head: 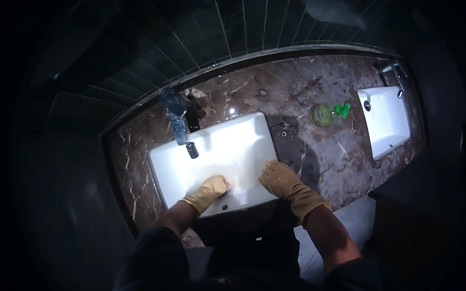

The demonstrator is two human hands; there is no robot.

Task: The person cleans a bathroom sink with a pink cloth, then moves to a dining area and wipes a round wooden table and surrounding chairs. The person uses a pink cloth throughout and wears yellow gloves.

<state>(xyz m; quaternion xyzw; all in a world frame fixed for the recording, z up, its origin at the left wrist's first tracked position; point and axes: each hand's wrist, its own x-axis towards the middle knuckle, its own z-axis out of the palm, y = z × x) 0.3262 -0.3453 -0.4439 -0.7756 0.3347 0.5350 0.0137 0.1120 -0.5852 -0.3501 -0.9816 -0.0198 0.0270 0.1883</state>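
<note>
Both of my hands wear yellowish rubber gloves. My left hand (214,186) is down inside the white washbasin (213,145), its fingers curled and mostly hidden, with a small pinkish thing showing at the fingertips. What that thing is I cannot tell. On the basin's right rim rests my right hand (277,178), wet with droplets, fingers bent over the edge; whether anything lies beneath them is hidden. A dark metal faucet (177,125) reaches over the basin's left part. Near the front wall of the basin is a round overflow hole (225,207).
A brown marbled stone countertop (233,87) surrounds the basin. To the right stands a green soap bottle (323,115) with a green pump. Farther right are a second white basin (387,120) and its faucet (395,74). A dark wall with pale lines rises behind.
</note>
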